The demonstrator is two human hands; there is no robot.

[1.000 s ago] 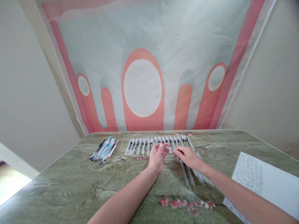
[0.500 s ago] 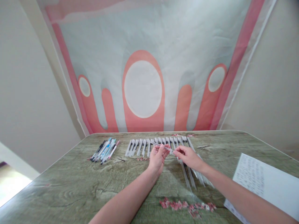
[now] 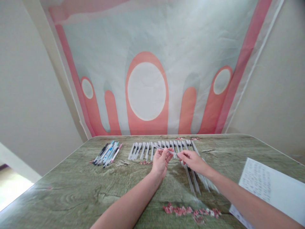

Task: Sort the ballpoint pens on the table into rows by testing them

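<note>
In the head view, holds a slim, pale pen-like stick [image 3: 159, 147] aslant above the table [image 3: 71, 197], between both hands. Supports it with the left hand [image 3: 160, 162], between thumb and curled fingers, probably for steadiness. Pinches its right end with the right hand [image 3: 190, 161], with fingertips drawn narrow together, perhaps for fine control. Shows just behind a row of clear tubes [image 3: 143, 150] with dark parts, laid side by side, likely to be separate and easy to count. Shows under the right forearm some loose clear tubes [image 3: 190, 180], straight and smooth-looking. Shows at far left coloured pens [image 3: 108, 154], piled together, and at right flat white paper [image 3: 286, 190] with small dark marks. Looks wood-grained on the tabletop, with printed pink flowers [image 3: 178, 209].
</note>
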